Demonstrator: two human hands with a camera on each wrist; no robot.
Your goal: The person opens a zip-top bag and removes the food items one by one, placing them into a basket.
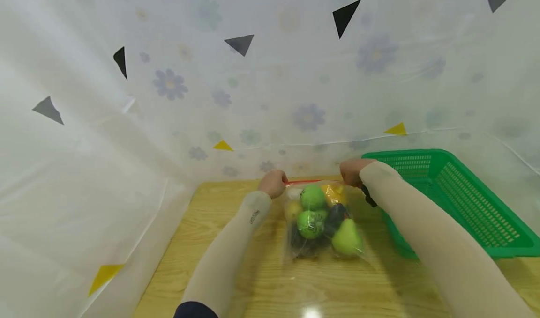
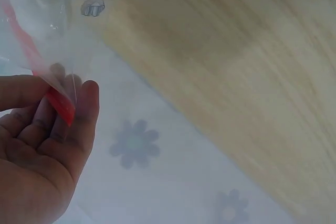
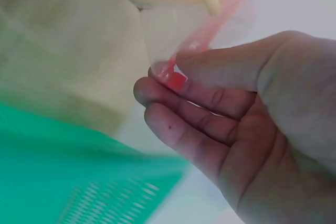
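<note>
One clear zip bag (image 1: 322, 219) is lying on the bench (image 1: 261, 280), near its far edge and roughly midway along it, with its red seal strip (image 1: 305, 181) pointing at the far edge. Inside it at least six pieces of fruit are showing: two green round ones, one green pear, one dark one and two yellowish ones; more may be hiding beneath. The left hand (image 1: 273, 183) is pinching the left end of the strip between thumb and fingertips (image 2: 86, 95), and the right hand (image 1: 353, 170) is pinching the right end the same way (image 3: 168, 90), so the bag is stretching between both grips. One green basket (image 1: 464, 201) is sitting just beside the bag, toward the bench's right edge.
</note>
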